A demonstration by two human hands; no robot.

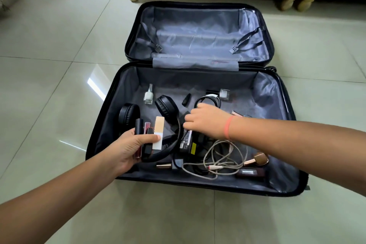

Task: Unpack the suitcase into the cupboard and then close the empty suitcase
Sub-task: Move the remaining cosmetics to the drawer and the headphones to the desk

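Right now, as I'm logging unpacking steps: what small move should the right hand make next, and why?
Probably close the right hand on the black power adapter and lift it: its fingers sit over it, while the left hand is full of cosmetic tubes.

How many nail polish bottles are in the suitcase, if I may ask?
2. Left bottle near the headphones; right bottle by the coiled black cable. More may be hidden.

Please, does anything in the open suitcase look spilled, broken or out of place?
Nothing looks spilled or broken. The beige cable lies in a loose tangle in the suitcase, and one nail polish bottle lies on its side by the back wall. The left hand grips cosmetic tubes.
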